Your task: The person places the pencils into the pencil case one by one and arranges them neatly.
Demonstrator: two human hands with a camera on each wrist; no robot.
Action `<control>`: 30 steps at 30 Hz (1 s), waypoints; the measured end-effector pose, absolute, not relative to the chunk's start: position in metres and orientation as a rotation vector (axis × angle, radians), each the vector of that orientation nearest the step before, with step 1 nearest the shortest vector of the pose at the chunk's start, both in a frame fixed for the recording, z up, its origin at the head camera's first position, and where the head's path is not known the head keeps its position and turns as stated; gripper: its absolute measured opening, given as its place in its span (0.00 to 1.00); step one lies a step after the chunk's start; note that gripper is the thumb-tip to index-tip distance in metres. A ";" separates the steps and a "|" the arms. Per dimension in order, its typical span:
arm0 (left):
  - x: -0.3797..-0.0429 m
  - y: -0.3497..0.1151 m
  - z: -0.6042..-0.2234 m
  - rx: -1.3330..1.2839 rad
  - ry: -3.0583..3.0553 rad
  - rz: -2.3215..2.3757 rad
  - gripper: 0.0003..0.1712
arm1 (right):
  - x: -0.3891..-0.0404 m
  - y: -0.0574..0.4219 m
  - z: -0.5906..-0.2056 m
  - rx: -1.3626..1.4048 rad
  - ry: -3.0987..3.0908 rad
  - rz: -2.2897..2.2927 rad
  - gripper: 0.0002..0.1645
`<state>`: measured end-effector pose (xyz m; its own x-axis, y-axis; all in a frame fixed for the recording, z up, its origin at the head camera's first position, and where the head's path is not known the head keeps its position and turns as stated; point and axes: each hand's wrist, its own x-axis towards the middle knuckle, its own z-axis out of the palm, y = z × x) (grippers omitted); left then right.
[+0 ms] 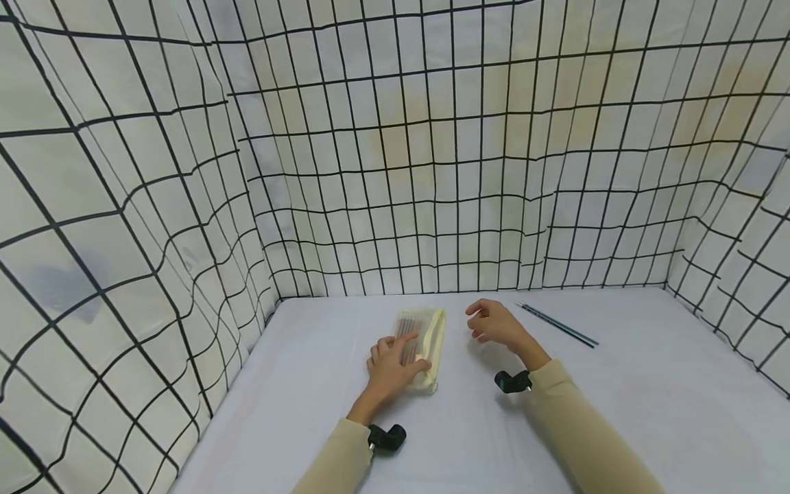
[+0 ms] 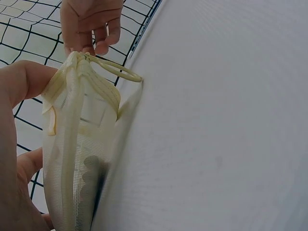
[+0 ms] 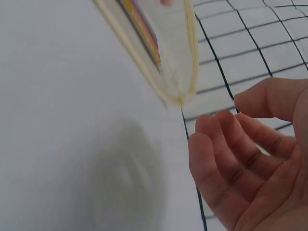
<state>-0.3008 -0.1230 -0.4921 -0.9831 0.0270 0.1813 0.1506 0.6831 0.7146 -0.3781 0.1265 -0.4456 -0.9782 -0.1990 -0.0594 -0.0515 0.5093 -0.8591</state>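
Note:
A pale yellow mesh zip pouch (image 1: 437, 336) lies on the white table with several slim pencils (image 1: 409, 328) showing through it. My left hand (image 1: 390, 367) reaches across the pouch and grips it, thumb on its right side and fingers towards its left edge. In the left wrist view the thumb meets the pouch (image 2: 72, 144) by its zipper end, where a cord loop (image 2: 122, 72) sticks out. My right hand (image 1: 494, 322) hovers right of the pouch, fingers loosely bent and holding nothing. The right wrist view shows a gap between these fingertips and the pouch's corner (image 3: 180, 98).
Two dark pencils (image 1: 558, 325) lie side by side on the table, right of my right hand. Black netting (image 1: 457, 165) over white sheeting rises along the table's back and sides. A small black wrist device (image 1: 387, 438) sits on each forearm.

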 end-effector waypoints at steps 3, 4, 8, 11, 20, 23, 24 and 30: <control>-0.299 -0.123 -0.491 -0.156 -2.733 -1.185 0.42 | -0.382 0.145 -0.445 -0.320 2.686 -1.428 0.21; -0.300 -0.123 -0.491 -0.158 -2.734 -1.184 0.42 | -0.382 0.151 -0.445 -0.354 2.715 -1.411 0.21; -0.299 -0.122 -0.491 -0.162 -2.734 -1.183 0.42 | -0.383 0.178 -0.446 -0.418 2.809 -1.347 0.21; -0.299 -0.122 -0.492 -0.167 -2.732 -1.183 0.42 | -0.382 0.193 -0.447 -0.414 2.855 -1.280 0.21; -0.298 -0.126 -0.490 -0.185 -2.715 -1.185 0.40 | -0.379 0.223 -0.447 -0.497 3.044 -1.042 0.19; -0.297 -0.125 -0.492 -0.176 -2.725 -1.191 0.41 | -0.378 0.232 -0.446 -0.499 3.082 -0.982 0.18; -0.298 -0.125 -0.492 -0.175 -2.727 -1.193 0.41 | -0.377 0.235 -0.446 -0.485 3.085 -0.973 0.18; -0.300 -0.125 -0.496 -0.183 -2.718 -1.188 0.41 | -0.376 0.251 -0.442 -0.440 3.099 -0.874 0.19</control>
